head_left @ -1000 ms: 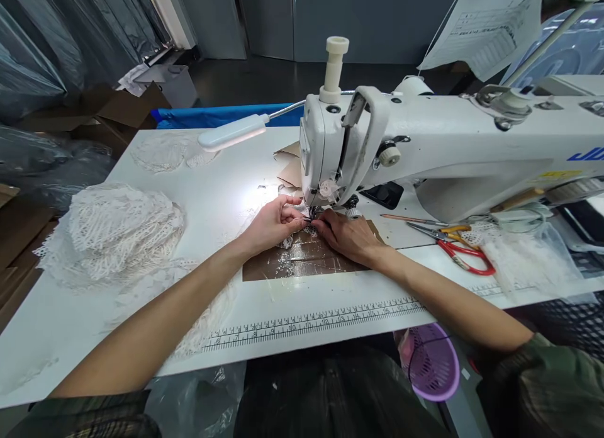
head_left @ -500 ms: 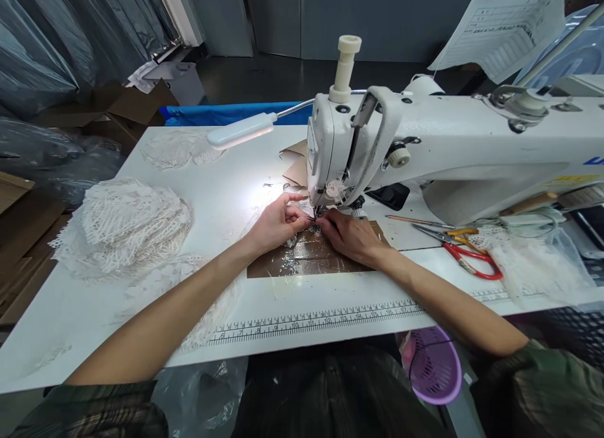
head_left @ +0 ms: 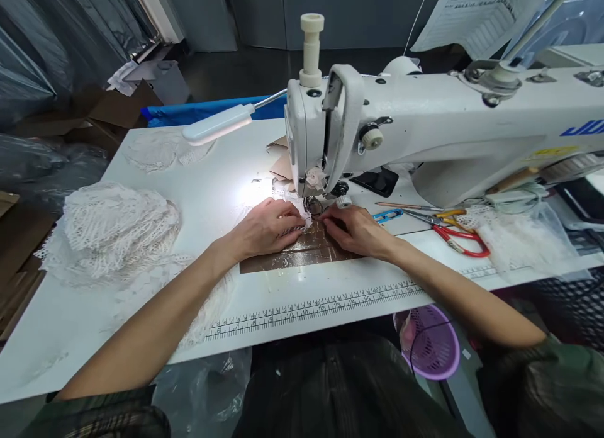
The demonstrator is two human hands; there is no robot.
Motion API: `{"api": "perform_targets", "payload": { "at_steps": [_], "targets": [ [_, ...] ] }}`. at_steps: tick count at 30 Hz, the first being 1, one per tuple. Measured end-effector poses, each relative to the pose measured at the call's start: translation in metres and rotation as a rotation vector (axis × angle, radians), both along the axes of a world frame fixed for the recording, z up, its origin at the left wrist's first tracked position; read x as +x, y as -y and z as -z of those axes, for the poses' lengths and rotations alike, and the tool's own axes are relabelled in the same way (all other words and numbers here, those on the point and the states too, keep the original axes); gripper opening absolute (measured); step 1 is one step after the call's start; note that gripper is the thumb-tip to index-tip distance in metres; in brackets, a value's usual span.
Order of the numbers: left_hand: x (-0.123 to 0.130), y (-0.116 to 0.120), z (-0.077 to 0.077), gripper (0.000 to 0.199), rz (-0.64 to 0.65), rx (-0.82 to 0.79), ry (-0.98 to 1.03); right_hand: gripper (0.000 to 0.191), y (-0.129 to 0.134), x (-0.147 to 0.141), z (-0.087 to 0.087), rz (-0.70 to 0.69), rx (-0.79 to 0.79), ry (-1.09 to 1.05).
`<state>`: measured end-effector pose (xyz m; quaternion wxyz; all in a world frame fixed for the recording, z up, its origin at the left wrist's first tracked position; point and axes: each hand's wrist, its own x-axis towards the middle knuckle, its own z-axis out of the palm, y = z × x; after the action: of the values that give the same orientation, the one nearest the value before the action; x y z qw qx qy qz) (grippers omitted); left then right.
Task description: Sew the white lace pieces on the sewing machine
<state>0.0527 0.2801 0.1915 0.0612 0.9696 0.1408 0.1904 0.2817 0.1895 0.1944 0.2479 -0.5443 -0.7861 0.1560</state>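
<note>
Nearest, below the front edge of the worktop [head_left: 264, 294], sits a purple basket [head_left: 453, 357]; along that edge runs a measuring tape [head_left: 314, 313], its long axis across the person's front and rising slightly to the right. Beyond it lies a brown plate [head_left: 302, 258], lengthwise from side to side, partly under both hands. The left hand [head_left: 270, 229] rests palm down, fingers close together and lightly bent, over a white lace piece [head_left: 306, 216]; I cannot tell whether this grip pinches the lace or only presses it. The right hand [head_left: 355, 230] comes in from the other side, thumb and forefinger nearly together beside the presser foot [head_left: 309, 205]; whether its grip has hold of anything I cannot tell. The lace lies just left of the foot, its visible part slanting from the far left toward the near right; with much of it covered, its full long axis cannot be told. Right of the right hand lie blue snips [head_left: 387, 216], roughly crosswise, and red-handled scissors [head_left: 465, 241], blades pointing left and slightly away. A lace heap [head_left: 116, 230] stands well to the left. Above and behind the hands stretches the white sewing machine [head_left: 425, 114], long axis sideways, its needle end leftmost.
</note>
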Motion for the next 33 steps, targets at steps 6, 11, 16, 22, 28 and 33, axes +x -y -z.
{"api": "perform_targets", "payload": {
  "at_steps": [6,11,16,22,28,33],
  "targets": [
    [0.005,0.001,0.012,0.018,-0.025,0.053,0.083,0.024,-0.008,-0.008,0.009,0.135,-0.04,-0.066],
    [0.007,0.002,0.012,0.019,0.021,0.056,0.063,0.034,-0.001,-0.004,0.02,0.039,0.013,0.019],
    [0.007,0.003,0.01,0.022,0.012,0.035,0.043,0.035,-0.001,-0.004,0.025,-0.017,0.059,0.101],
    [0.007,0.0,0.009,0.023,0.043,-0.075,0.042,0.035,-0.001,-0.005,0.026,-0.015,0.079,0.117],
    [0.007,0.002,0.008,0.025,0.031,-0.039,0.018,0.035,-0.002,-0.003,0.024,-0.006,0.044,-0.004],
    [0.007,0.004,0.009,0.026,0.017,0.094,-0.021,0.035,-0.002,-0.002,0.023,0.012,0.006,-0.134]
  ]
}}
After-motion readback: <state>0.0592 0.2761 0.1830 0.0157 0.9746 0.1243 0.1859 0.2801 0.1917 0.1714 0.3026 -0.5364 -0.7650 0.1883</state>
